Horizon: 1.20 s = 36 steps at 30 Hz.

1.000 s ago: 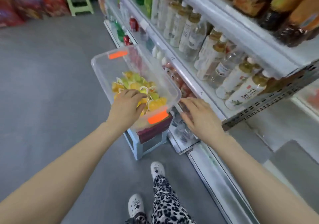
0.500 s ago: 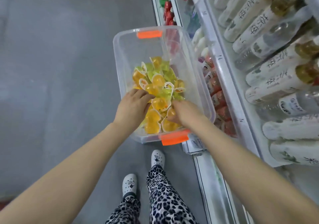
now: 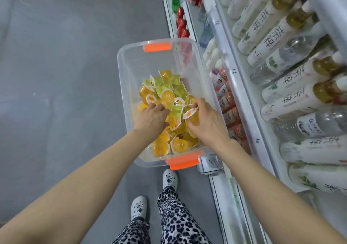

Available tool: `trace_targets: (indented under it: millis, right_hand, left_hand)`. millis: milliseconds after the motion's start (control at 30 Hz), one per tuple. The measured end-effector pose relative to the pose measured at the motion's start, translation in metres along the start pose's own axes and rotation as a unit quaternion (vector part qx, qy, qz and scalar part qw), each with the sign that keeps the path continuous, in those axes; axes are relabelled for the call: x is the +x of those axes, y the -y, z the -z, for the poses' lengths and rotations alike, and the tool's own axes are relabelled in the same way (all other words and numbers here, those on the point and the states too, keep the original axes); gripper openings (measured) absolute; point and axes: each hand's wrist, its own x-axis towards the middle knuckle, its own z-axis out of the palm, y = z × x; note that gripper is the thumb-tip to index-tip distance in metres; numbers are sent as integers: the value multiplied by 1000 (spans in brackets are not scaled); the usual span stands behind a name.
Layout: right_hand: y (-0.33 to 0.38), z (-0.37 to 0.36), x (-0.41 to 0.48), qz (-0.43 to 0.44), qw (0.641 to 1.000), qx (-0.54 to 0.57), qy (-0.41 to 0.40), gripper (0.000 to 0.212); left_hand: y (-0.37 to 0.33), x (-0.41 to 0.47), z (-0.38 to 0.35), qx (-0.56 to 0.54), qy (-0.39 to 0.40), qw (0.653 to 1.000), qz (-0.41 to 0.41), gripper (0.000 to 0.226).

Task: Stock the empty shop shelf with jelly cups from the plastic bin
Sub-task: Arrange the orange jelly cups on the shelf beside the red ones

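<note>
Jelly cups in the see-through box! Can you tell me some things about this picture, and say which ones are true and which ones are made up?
1. The left hand and the right hand are both down in the plastic bin. True.
2. The jelly cups are all red. False: they are yellow, orange and green.
3. The bin has an orange clip at each end. True.
4. The bin is full to the top. False: the cups lie heaped at the near end, and the far end is bare.
5. The person is barefoot. False: they wear white shoes.
6. Bottles lie on the shelf to the right of the bin. True.
</note>
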Motion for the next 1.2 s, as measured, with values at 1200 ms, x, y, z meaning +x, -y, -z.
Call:
trace_targets:
  millis: [1200]
  right_hand:
    - [81,80,-269,-197,910,97,-350,29]
  left_hand:
    - [-86,-173,85,-210,-126,931,-270,49]
